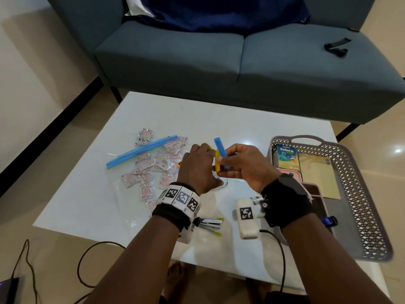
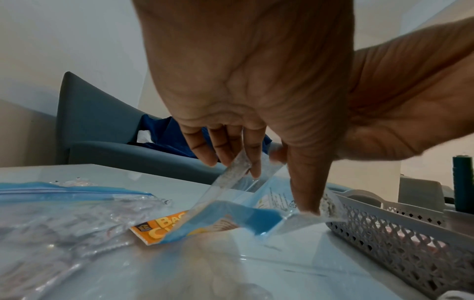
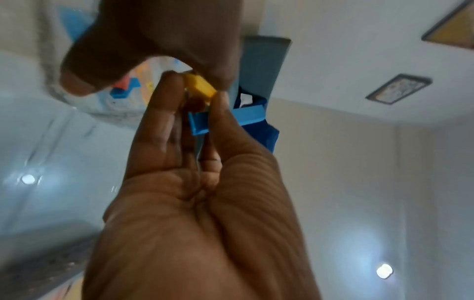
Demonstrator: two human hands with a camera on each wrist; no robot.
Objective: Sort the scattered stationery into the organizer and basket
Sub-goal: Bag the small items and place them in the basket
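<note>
The blue clip (image 1: 221, 152), a short flat plastic bar with a raised edge, was held above the middle of the white table (image 1: 219, 110), together with a yellow clip (image 1: 217, 161) of like shape that lay just beside and partly behind it. Both were pinched between the thumb and curled fingers of the right hand (image 1: 244, 165); in the right wrist view the yellow piece (image 3: 201, 86) was seen at the fingertips and the blue one (image 3: 198, 123) just below it. The left hand (image 1: 200, 166) was placed close against the right, and its fingers (image 2: 246, 150) were curled on the open mouth of a small clear bag (image 2: 256, 192). A larger zip bag (image 1: 142, 148) with small sachets (image 1: 142, 165) was spread on the table to the left. A grey perforated basket (image 1: 359, 172) stood to the right, with a green box (image 1: 287, 157) inside. A stapler (image 1: 209, 223) lay near the table's front edge.
</note>
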